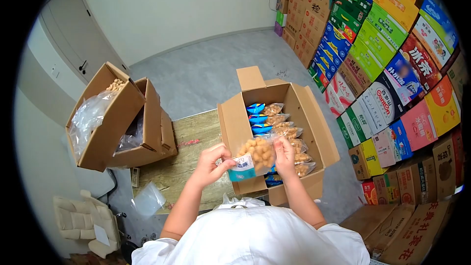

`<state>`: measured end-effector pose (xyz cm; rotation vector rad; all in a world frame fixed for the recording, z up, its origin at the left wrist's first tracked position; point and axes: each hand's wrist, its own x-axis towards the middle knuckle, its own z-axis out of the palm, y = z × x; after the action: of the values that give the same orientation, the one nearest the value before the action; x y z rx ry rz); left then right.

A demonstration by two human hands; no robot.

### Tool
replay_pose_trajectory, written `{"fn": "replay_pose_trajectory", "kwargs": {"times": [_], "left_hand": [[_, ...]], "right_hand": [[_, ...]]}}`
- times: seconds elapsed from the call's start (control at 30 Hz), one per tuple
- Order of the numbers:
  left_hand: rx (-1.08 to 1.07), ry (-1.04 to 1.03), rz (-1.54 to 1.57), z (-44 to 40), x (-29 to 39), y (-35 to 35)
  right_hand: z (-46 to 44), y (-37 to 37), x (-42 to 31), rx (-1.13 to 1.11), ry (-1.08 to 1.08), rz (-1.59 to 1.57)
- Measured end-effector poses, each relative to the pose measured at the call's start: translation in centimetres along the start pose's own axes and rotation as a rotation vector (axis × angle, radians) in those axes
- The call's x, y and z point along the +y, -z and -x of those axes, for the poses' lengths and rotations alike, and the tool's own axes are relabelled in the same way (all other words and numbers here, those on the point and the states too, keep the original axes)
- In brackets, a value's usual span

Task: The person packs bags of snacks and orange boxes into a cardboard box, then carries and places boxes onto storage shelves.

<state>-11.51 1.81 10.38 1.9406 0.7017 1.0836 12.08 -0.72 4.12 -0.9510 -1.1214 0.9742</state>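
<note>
A clear snack bag [259,151] filled with round tan pieces, with a white and teal label at its lower left, is held up in front of me. My left hand [212,164] pinches its labelled left side. Closed on the bag's right edge is my right hand [285,156]. Just beyond and beneath them stands an open cardboard box [308,118], flaps folded out. Inside it, several similar bags [274,109] sit in a row, with blue packaging [256,109] along their left side. The held bag hides part of that row.
On the left of the wooden table [198,130], two open cartons [113,127] lean together, holding tan pieces and clear plastic. A clear bag [148,198] lies at the table's front-left corner. A cream chair [86,216] stands lower left. Stacked cartons [378,68] line the right wall.
</note>
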Motion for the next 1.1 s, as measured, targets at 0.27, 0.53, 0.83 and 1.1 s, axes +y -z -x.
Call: {"fn": "replay_pose_trajectory", "kwargs": {"times": [0.27, 0.53, 0.83, 1.1], "left_hand": [[0.650, 0.148, 0.442, 0.7, -1.4, 1.7], [0.456, 0.323, 0.422, 0.7, -2.7, 1.5], [0.129, 0.649, 1.041, -0.4, -2.8, -4.3], [0.442, 0.935, 1.211, 0.2, -4.5, -5.7]], "right_hand": [[-1.5, 2.9, -0.2, 0.352, -0.030, -0.172], [-3.3, 5.7, -0.2, 0.295, 0.024, -0.086], [-1.5, 1.3, 1.4, -0.093, -0.091, 0.034], [-1.0, -1.3, -3.0, 0.098, 0.456, 0.796]]}}
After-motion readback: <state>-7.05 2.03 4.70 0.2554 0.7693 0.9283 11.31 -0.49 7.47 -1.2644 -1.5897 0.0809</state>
